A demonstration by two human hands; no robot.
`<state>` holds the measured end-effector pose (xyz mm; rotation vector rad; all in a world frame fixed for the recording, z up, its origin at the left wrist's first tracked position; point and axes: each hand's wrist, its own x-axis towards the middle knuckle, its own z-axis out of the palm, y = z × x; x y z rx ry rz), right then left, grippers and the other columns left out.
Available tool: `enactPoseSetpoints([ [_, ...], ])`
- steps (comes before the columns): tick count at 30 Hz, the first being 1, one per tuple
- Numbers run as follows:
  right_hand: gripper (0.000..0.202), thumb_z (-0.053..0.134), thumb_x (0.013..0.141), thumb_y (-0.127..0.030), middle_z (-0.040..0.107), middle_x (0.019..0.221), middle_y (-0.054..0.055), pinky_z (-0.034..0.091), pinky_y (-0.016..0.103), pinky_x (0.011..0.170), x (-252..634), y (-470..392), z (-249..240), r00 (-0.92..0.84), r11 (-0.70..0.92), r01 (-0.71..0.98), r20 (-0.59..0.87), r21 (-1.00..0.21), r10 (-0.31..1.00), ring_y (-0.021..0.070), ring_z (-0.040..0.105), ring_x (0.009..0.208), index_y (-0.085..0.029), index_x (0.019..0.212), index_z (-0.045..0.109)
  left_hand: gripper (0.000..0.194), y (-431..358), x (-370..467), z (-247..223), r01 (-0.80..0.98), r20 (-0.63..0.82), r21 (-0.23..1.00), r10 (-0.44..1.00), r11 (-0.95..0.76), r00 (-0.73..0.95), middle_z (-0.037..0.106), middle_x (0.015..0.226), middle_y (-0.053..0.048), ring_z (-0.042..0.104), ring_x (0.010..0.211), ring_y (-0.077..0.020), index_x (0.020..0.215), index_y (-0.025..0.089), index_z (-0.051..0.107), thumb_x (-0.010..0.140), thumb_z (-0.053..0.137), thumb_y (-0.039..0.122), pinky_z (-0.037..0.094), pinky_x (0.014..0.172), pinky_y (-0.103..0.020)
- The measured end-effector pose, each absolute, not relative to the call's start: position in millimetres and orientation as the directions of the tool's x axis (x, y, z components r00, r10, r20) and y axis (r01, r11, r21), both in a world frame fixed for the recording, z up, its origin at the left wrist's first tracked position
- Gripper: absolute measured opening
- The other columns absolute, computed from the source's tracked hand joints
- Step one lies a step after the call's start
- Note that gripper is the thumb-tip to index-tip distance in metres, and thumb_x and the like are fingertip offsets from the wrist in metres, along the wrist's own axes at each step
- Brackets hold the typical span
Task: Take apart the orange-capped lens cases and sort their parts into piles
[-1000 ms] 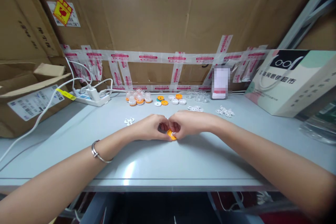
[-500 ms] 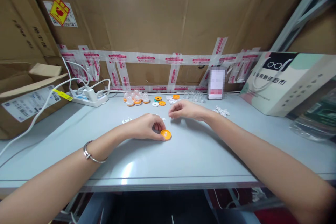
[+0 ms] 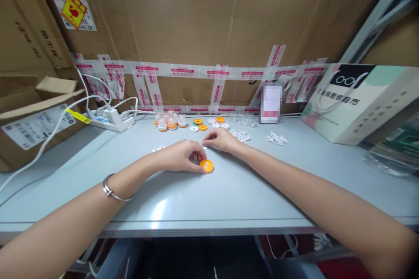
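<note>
My left hand (image 3: pixel 183 156) pinches the rim of a round orange plastic disc (image 3: pixel 207 166) low over the table. A small pale peg stands up at the disc's middle. Just beyond it, my right hand (image 3: pixel 221 140) reaches in with thumb and fingertips pressed together. Those fingertips are at a small white part (image 3: pixel 204 148), partly covered; whether they grip it I cannot tell. Behind my left hand lie several small white pieces (image 3: pixel 158 149). Farther back are orange discs (image 3: pixel 202 127) and white discs (image 3: pixel 216 125).
Clear-domed pieces with orange bases (image 3: pixel 172 124) cluster at the back, and clear cups (image 3: pixel 247 120) stand farther right. White small parts lie in two piles (image 3: pixel 240 135) (image 3: pixel 276 138). A phone (image 3: pixel 271 102) leans upright. A power strip (image 3: pixel 111 121), open carton (image 3: pixel 36 124), paper bag (image 3: pixel 350 104) and bottle (image 3: pixel 396 146) flank the table.
My right hand has moved left and come down to the small white part, uncovering a pile of white parts behind it. My left hand and the orange disc have stayed put.
</note>
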<state>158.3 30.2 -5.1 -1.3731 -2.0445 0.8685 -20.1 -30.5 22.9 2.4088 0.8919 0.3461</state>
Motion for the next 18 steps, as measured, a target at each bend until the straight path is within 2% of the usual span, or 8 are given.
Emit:
enactPoseSetpoints([
  [3,0.018,0.060,0.072,-0.027,0.065,0.077,0.005,0.043,0.023,0.066,162.6,19.5,7.3,-0.333,0.290,0.573,0.105,-0.767,0.937,0.0122,0.057,0.071,-0.011,0.077,0.065,0.027,-30.2,-20.4,23.7,0.518,0.071,0.548,0.653,-0.657,0.754,0.062,0.086,-0.003,0.055,0.079,-0.0140,0.091,0.019,0.064,0.072,0.060,0.038,0.043,0.069,-0.024],
  [6,0.026,0.056,0.075,-0.034,0.062,0.083,0.005,0.042,0.023,0.066,178.0,2.8,26.3,-0.463,0.371,0.522,0.111,-0.768,0.880,0.0111,0.054,0.073,-0.012,0.089,0.062,0.030,-30.0,-21.1,25.6,0.513,0.093,0.536,0.651,-0.671,0.754,0.061,0.087,-0.003,0.055,0.079,-0.0144,0.092,0.019,0.063,0.070,0.063,0.040,0.043,0.070,-0.024],
  [8,0.039,0.061,0.071,-0.040,0.059,0.085,0.003,0.042,0.023,0.064,188.7,-8.6,35.4,-0.612,0.425,0.532,0.015,-0.733,0.791,0.0114,0.053,0.073,-0.016,0.101,0.057,0.030,-30.0,-20.9,27.0,0.501,0.122,0.534,0.648,-0.681,0.751,0.061,0.088,-0.003,0.056,0.079,-0.0139,0.092,0.018,0.063,0.071,0.062,0.040,0.043,0.070,-0.024],
  [10,0.051,0.067,0.064,-0.044,0.056,0.084,0.001,0.041,0.022,0.062,194.0,-17.7,38.3,-0.677,0.461,0.577,-0.080,-0.674,0.732,0.0116,0.051,0.072,-0.019,0.107,0.054,0.024,-30.1,-19.7,28.0,0.491,0.163,0.516,0.643,-0.702,0.748,0.062,0.086,-0.003,0.056,0.077,-0.0131,0.088,0.017,0.064,0.075,0.060,0.036,0.042,0.070,-0.023],
  [12,0.052,0.069,0.060,-0.044,0.054,0.083,0.000,0.039,0.022,0.060,192.6,-23.6,35.9,-0.693,0.485,0.599,-0.108,-0.637,0.713,0.0112,0.049,0.070,-0.020,0.104,0.055,0.017,-30.2,-17.9,27.8,0.482,0.188,0.489,0.628,-0.727,0.755,0.062,0.083,-0.002,0.056,0.075,-0.0121,0.084,0.017,0.064,0.077,0.059,0.031,0.042,0.069,-0.022],
  [15,0.042,0.069,0.061,-0.042,0.050,0.076,-0.002,0.037,0.021,0.057,184.3,-27.4,28.9,-0.707,0.499,0.580,-0.094,-0.644,0.701,0.0099,0.046,0.066,-0.018,0.093,0.058,0.012,-30.3,-14.8,25.1,0.467,0.206,0.437,0.592,-0.768,0.780,0.062,0.080,-0.002,0.056,0.071,-0.0104,0.082,0.016,0.064,0.078,0.058,0.026,0.041,0.066,-0.020],
  [18,0.032,0.067,0.062,-0.038,0.050,0.070,-0.003,0.036,0.020,0.055,179.2,-28.0,24.1,-0.694,0.473,0.567,-0.081,-0.675,0.716,0.0094,0.045,0.063,-0.017,0.084,0.059,0.011,-31.1,-12.7,20.5,0.455,0.235,0.308,0.530,-0.836,0.815,0.062,0.078,-0.001,0.056,0.069,-0.0093,0.081,0.016,0.065,0.081,0.054,0.021,0.039,0.065,-0.019],
])
